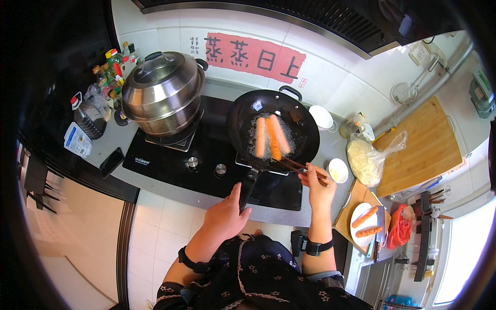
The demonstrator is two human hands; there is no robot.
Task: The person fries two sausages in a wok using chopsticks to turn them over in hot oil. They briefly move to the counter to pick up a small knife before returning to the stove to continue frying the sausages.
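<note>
My left hand (228, 215) grips the black handle (249, 186) of a wok (240, 124) on the right side of the gas hob. Three sausages lie in bubbling oil there: a pink one (260, 137) at the left, a more orange one (272, 141) in the middle and another pink one (280, 133) at the right. My right hand (320, 186) holds wooden chopsticks (304, 169), whose tips are at the lower end of the middle sausage. Whether they pinch it I cannot tell. Right of this hand stands a small white bowl (338, 171) with some yellowish contents.
A large lidded steel steamer pot (162, 97) stands on the left burner, bottles (90, 120) beyond it. A phone (112, 162) lies at the counter's left. Rightwards are a bag of pale shreds (364, 161), a plate (358, 234) with two browned, scored sausages, and a cleaver (380, 221).
</note>
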